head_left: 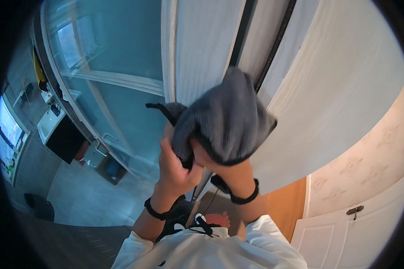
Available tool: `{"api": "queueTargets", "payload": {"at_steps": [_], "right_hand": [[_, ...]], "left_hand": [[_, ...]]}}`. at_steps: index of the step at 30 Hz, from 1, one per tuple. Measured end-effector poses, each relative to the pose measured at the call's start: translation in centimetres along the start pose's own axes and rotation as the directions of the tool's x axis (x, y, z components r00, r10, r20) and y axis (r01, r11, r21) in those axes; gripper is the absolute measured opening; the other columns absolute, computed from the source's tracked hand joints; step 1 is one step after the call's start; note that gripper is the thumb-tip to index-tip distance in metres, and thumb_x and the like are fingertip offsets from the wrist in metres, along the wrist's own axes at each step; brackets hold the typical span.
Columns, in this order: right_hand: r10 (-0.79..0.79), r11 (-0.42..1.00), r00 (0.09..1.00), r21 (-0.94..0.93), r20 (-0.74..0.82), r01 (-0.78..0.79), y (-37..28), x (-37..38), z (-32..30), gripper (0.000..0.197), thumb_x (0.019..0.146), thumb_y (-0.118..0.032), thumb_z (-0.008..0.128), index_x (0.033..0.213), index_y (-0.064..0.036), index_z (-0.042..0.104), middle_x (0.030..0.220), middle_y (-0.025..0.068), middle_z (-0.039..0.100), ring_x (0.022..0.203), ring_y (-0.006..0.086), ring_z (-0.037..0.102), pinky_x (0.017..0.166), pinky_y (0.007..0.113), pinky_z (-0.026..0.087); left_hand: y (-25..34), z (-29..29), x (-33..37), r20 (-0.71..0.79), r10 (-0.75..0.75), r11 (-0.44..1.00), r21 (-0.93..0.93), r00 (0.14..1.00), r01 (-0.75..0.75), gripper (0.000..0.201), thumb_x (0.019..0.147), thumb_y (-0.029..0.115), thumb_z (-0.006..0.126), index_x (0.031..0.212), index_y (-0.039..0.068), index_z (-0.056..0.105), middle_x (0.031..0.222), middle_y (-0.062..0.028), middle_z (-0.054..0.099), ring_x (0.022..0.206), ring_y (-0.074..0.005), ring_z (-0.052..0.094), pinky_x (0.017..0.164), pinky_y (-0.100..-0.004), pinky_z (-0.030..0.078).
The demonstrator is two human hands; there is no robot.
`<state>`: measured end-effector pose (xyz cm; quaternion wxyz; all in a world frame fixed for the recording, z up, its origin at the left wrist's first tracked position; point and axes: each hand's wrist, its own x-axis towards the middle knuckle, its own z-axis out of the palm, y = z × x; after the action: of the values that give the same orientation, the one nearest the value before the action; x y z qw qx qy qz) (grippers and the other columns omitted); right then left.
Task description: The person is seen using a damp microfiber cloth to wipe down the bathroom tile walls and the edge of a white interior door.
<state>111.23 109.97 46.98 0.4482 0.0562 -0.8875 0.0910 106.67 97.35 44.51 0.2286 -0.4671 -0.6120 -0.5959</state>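
Note:
A grey plush cleaning cloth [231, 119] with black edging is bunched up in front of me, close to the white door frame. My left hand [177, 168] grips its lower left part, fingers closed round the fabric, and a black-edged corner sticks out above it. My right hand [211, 157] is under the larger bunch; the cloth drapes over it and hides most of its fingers. The two hands are close together at the bottom of the cloth. Black bands circle both wrists.
A glass sliding door [116, 103] with pale bars stands at left. Beyond it are a washbasin [50, 125] over a dark cabinet and a window [9, 123]. A broad white panel [327, 89] rises at right, with a white door [354, 228] beyond it. Dark tracks run between the panels.

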Motion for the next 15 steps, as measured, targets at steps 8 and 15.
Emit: {"api": "queueTargets", "payload": {"at_steps": [8, 15], "right_hand": [[-0.104, 0.926, 0.993, 0.359, -0.061, 0.119, 0.5, -2.9, 0.5, 0.066, 0.066, -0.036, 0.071, 0.122, -0.0099, 0.050, 0.125, 0.0142, 0.047, 0.119, 0.0340, 0.040, 0.102, 0.045, 0.026], [0.059, 0.957, 0.995, 0.280, 0.081, -0.080, -1.2, -1.4, 0.8, 0.059, 0.070, -0.037, 0.068, 0.119, -0.0077, 0.052, 0.120, 0.0147, 0.050, 0.116, 0.0338, 0.041, 0.102, 0.045, 0.027]], "left_hand": [[-2.3, -1.3, -1.9, 0.112, 0.122, 0.958, 0.248, 0.986, -0.147, 0.065, 0.078, 0.019, 0.065, 0.123, -0.003, 0.024, 0.118, -0.0305, 0.044, 0.110, -0.0382, 0.049, 0.091, -0.0399, 0.040], [-0.5, -2.4, 3.6, 0.111, 0.282, 0.927, 0.226, 0.953, -0.300, 0.067, 0.076, 0.017, 0.068, 0.125, -0.003, 0.025, 0.125, -0.0306, 0.038, 0.110, -0.0387, 0.049, 0.091, -0.0418, 0.039]]}}
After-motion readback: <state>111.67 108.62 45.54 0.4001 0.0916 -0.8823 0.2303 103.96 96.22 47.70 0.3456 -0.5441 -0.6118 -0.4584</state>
